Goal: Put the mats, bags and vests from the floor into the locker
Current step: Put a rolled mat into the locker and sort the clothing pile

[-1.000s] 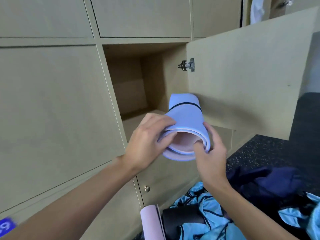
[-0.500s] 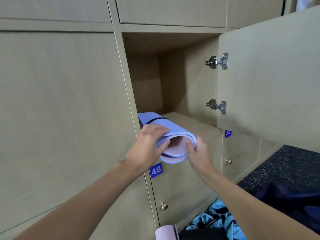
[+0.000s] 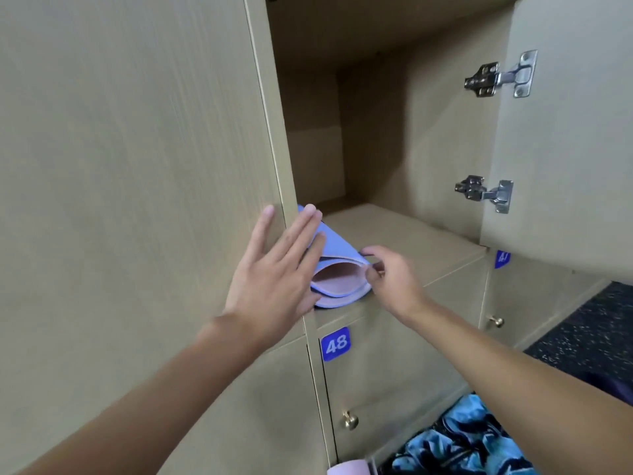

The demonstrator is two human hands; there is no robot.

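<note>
Centre of frame, we find the rolled blue mat lying on the locker shelf lip, long axis running inward toward upper left; left hand flat, unclenched against its near end; right hand pinches its edge.

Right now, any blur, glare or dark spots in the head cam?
Head view: wide-angle bends the locker edges; the locker's back is shadowed; the hinges catch a mild shine; the mat and both hands stay fairly sharp; the blue cloth at the bottom looks soft.
</note>
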